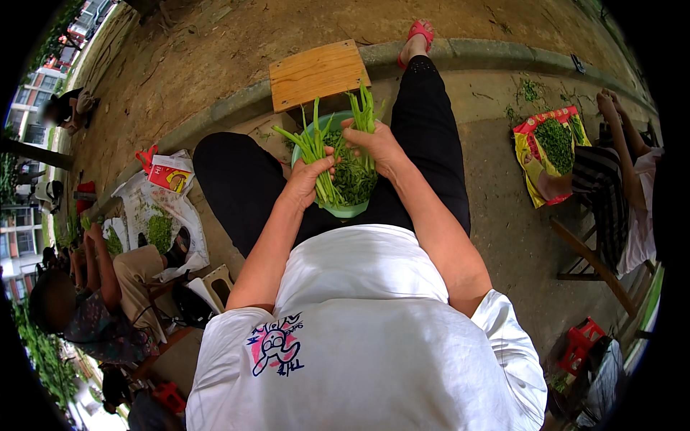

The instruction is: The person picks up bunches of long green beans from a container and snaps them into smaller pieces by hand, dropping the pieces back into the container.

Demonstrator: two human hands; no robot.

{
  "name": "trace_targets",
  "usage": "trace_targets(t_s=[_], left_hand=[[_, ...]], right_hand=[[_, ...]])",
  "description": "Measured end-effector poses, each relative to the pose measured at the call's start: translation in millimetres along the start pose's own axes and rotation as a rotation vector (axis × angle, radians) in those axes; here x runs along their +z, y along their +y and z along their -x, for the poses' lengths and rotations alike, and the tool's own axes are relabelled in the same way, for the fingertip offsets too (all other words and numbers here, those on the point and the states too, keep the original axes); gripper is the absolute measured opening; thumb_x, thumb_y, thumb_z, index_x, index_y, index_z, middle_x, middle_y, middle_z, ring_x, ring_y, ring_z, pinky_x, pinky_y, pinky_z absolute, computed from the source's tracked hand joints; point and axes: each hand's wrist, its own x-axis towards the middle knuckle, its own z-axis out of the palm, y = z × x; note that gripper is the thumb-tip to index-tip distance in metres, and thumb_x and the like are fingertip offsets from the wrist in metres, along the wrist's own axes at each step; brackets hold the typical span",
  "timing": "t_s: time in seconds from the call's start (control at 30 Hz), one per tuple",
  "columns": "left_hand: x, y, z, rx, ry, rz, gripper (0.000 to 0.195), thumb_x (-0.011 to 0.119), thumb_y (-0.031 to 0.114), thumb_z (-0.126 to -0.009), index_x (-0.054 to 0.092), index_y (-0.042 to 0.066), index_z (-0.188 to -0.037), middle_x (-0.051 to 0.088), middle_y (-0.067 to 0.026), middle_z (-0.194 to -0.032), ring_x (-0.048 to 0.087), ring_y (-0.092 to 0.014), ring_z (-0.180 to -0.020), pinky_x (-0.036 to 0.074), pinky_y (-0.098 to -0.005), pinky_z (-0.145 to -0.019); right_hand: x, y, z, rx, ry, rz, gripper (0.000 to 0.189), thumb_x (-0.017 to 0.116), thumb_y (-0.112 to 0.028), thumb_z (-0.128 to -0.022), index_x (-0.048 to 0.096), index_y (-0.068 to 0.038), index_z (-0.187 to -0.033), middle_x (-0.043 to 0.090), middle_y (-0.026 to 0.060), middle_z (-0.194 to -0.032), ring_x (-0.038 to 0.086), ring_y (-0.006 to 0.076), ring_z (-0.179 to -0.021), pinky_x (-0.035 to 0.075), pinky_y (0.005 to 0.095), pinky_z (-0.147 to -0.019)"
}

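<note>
A pale green plastic basin [346, 213] rests between my thighs, holding a heap of loose green leaves [356, 186]. Over its left side, my left hand [312, 175] is closed around a bunch of green leafy stalks [307, 145], which fan out past the rim. My right hand [377, 145] grips a second bunch of green stalks [365, 110] above the basin's right side, the stalks pointing away from me. The two hands are close together but apart.
Just beyond the basin stands a low wooden stool [318, 75] by a concrete kerb [485, 54]. To the left, a seated person [108, 291] is near a white sack [197, 237] with greens. At right, another person sits by a red and yellow bag [539, 188] bearing greens.
</note>
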Motion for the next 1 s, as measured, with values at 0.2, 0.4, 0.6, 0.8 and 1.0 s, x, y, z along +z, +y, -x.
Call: trace_targets(t_s=[0.2,0.4,0.6,0.8,1.0], left_hand=[[3,0,1,-0.002,0.017,-0.042,0.028,0.068,0.008,-0.078,0.056,0.005,-0.103,0.061,-0.0079,-0.09,0.056,-0.012,-0.069,0.048,-0.0241,-0.06],[5,-2,1,0.028,0.042,-0.125,0.026,0.066,0.008,-0.078,0.056,0.004,-0.101,0.06,-0.0059,-0.087,0.056,-0.012,-0.069,0.046,-0.0241,-0.06],[-1,-9,-4,0.083,0.131,-0.142,0.023,0.061,0.005,-0.077,0.055,0.003,-0.099,0.058,-0.0053,-0.083,0.055,-0.012,-0.066,0.046,-0.0244,-0.058],[-13,-15,-13,0.019,0.224,0.013,0.024,0.058,0.003,-0.077,0.054,0.004,-0.1,0.057,-0.0068,-0.082,0.054,-0.014,-0.064,0.047,-0.0289,-0.056],[-19,-16,-17,-0.086,0.26,0.282,0.025,0.057,0.001,-0.077,0.051,0.007,-0.1,0.053,-0.0065,-0.079,0.052,-0.016,-0.062,0.047,-0.0302,-0.055]], right_hand=[[-1,4,-1,-0.02,-0.008,0.112,0.023,0.069,-0.011,-0.077,0.06,-0.003,-0.097,0.06,0.003,-0.08,0.056,0.0115,-0.067,0.044,0.0251,-0.059],[0,5,0,-0.031,0.023,0.163,0.018,0.069,-0.01,-0.077,0.061,-0.003,-0.093,0.061,0.0034,-0.077,0.056,0.0114,-0.066,0.044,0.025,-0.059],[0,9,2,-0.048,-0.065,0.225,0.017,0.068,-0.01,-0.078,0.062,-0.003,-0.092,0.061,0.0022,-0.078,0.056,0.0109,-0.069,0.044,0.0248,-0.061],[4,7,5,-0.043,-0.152,0.307,0.017,0.068,-0.009,-0.078,0.064,-0.002,-0.093,0.062,0.0019,-0.081,0.055,0.0102,-0.072,0.044,0.0248,-0.065],[5,13,4,-0.081,-0.207,0.273,0.018,0.07,-0.009,-0.078,0.064,-0.001,-0.093,0.063,0.0029,-0.081,0.056,0.0103,-0.071,0.045,0.0251,-0.065]])
